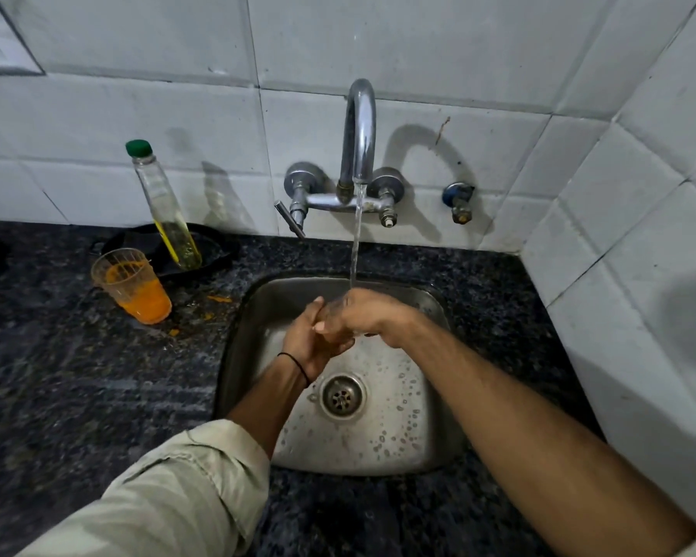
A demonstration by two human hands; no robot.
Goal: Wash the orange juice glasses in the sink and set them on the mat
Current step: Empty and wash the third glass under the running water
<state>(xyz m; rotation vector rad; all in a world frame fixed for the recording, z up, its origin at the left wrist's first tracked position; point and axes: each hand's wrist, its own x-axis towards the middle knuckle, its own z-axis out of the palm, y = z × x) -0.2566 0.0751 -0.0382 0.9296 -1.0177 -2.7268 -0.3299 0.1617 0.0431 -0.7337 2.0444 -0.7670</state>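
Over the steel sink, both hands meet under the running water. My left hand grips a clear glass from below; the glass is mostly hidden and blurred by the water. My right hand curls over its top, fingers wrapped on it. The stream from the tap lands right on them. A second glass, smeared with pulp and about a third full of orange juice, stands upright on the counter left of the sink. Behind it lies a black mat.
A tall clear bottle with a green cap and some yellow liquid leans on the black mat by the tiled wall. Orange spills dot the dark granite counter beside the sink. The sink drain lies below my hands. Tiled walls close in behind and right.
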